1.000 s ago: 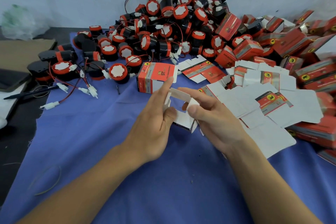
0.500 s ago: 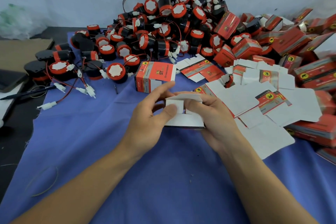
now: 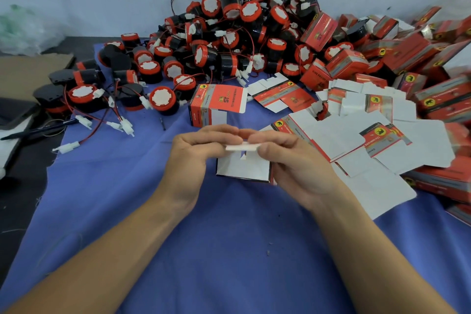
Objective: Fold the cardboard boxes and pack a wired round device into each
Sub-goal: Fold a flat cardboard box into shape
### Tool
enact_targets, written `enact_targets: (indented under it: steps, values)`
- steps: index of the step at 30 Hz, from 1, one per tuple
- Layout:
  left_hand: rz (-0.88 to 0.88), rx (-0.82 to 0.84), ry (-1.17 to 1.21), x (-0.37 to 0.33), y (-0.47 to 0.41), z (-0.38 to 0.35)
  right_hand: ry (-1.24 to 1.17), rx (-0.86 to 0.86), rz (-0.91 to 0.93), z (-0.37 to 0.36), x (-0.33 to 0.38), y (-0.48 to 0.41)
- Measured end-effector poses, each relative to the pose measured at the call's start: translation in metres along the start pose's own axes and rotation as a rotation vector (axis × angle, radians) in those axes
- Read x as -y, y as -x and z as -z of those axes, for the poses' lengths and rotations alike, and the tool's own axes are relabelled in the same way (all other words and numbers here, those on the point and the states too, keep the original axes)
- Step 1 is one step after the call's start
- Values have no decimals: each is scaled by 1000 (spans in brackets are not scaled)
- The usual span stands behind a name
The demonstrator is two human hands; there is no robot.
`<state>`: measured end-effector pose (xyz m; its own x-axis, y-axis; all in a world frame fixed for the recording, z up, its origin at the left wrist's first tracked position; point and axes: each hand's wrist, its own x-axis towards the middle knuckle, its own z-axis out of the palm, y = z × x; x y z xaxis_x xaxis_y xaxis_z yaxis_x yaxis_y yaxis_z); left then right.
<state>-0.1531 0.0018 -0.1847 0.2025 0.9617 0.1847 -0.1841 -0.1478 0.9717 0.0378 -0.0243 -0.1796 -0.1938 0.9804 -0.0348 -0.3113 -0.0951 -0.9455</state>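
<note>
Blue cloth (image 3: 229,250) covers the table, with a pale wall behind it. Near the middle, both hands hold a small cardboard box (image 3: 243,168) just above the cloth. Its white inner side faces the camera. The left hand (image 3: 193,158) pinches the box's top flap (image 3: 243,147) from the left, fingers curled over the edge. The right hand (image 3: 295,160) pinches the same flap from the right, so the fingertips of both hands nearly meet over it. Whether anything sits inside this box cannot be seen.

Just beyond the hands a folded red box (image 3: 216,107) stands upright with its lid flap raised; its contents are hidden. Farther back, a heap of round devices (image 3: 229,33) with red wires and white plugs rises against the wall and spreads to the left. To the right of the hands lie flat unfolded boxes (image 3: 344,135), mostly white side up. Closed red boxes (image 3: 407,53) are piled at the far right. A pen (image 3: 38,130) lies off the cloth on the left.
</note>
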Motion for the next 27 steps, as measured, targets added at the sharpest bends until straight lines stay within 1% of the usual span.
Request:
enact_targets:
  steps: [2, 4, 9, 11, 14, 18, 20, 27]
  values:
    - [14, 56, 10, 1, 1, 1, 84, -37, 41, -2, -1, 1]
    - [7, 87, -26, 2, 3, -1, 97, -62, 88, -2, -2, 1]
    - [-124, 125, -250, 6, 7, -1, 125, -95, 100, 1, -2, -2]
    - [-130, 95, -303, 8, 6, 0, 134, -103, 106, 2, -3, -3]
    - [-87, 10, -348, 10, 6, -2, 189, -127, 108, -1, -6, -5]
    - [-85, -27, -384, 10, 7, -1, 268, -68, 153, -2, -7, -6]
    - [-100, -40, -414, 9, 8, -2, 290, -75, 160, -3, -8, -6]
    - [-148, -114, -498, 8, 13, -8, 263, -58, 140, -6, -5, -3]
